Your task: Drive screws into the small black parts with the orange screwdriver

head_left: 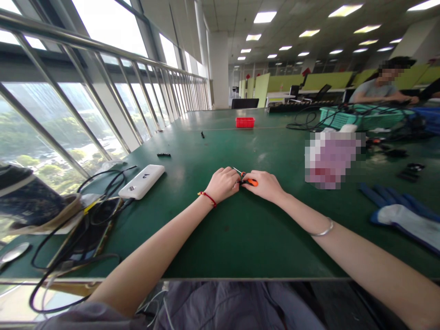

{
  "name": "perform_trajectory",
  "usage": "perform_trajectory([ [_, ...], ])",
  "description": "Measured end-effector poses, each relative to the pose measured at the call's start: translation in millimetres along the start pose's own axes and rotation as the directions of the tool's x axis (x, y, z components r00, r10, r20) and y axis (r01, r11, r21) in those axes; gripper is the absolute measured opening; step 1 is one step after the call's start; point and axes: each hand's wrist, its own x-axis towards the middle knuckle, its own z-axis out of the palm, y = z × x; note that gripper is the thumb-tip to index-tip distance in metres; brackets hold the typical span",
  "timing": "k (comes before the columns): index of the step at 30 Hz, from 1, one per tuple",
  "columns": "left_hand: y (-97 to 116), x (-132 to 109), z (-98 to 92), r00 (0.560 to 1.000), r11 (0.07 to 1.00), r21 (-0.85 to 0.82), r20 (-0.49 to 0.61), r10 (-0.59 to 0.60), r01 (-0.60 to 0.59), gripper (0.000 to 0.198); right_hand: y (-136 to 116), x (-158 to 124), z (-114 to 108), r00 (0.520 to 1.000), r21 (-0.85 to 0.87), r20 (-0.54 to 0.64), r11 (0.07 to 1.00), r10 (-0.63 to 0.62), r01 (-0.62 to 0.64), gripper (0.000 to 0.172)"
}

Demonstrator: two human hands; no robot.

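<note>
Both my hands meet over the middle of the green table (206, 247). My right hand (265, 185) is closed around a small tool with an orange-and-black handle (252, 182); its kind is not clear. A thin pale metal rod (237, 170) and another bit of orange show between the hands, and I cannot tell whether they belong to the same tool. My left hand (224, 184) is closed, its fingers curled against the tool's dark end. What those fingers grip is hidden.
Left lie a white power bank (142, 182), black cables, a phone (92, 224) and a dark cup-like object (27, 197). A red basket (244, 122) and small black parts (164, 155) sit ahead. Right are blue-and-white gloves (405, 215), a green basket (360, 118) and a seated person (381, 87).
</note>
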Motion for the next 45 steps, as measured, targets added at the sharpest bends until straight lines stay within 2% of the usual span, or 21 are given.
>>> perform_trajectory([
  [7,2.7,-1.8,0.9,0.992,0.98,-0.157,0.044,-0.121,0.126,0.007,-1.0,-0.3,-0.6,1.0,0.026,-0.014,0.999,0.021,-0.021,0.021],
  [10,3.1,-2.0,1.1,0.988,0.963,-0.219,0.031,-0.152,0.156,0.007,-0.4,0.1,-0.6,1.0,0.034,-0.019,0.999,0.019,-0.018,0.02],
  [14,2.0,-2.5,2.7,0.986,0.947,-0.28,-0.017,-0.168,0.157,0.012,0.5,0.1,-0.3,0.999,0.048,-0.025,0.999,0.024,-0.023,0.019],
  [23,0.6,-3.2,4.5,0.977,0.927,-0.322,-0.024,-0.214,0.195,0.005,0.9,0.1,0.5,0.999,0.064,-0.023,0.997,0.036,-0.034,0.02],
  [34,-1.5,-2.6,5.3,0.983,0.925,-0.335,0.024,-0.18,0.177,0.004,2.2,-0.2,0.7,1.0,0.067,-0.007,0.997,-0.023,0.023,0.02],
  [45,-5.6,-2.7,4.4,0.988,0.935,-0.323,0.004,-0.153,0.146,0.009,6.3,0.5,3.0,1.0,0.088,-0.015,0.996,-0.012,0.013,0.019],
])
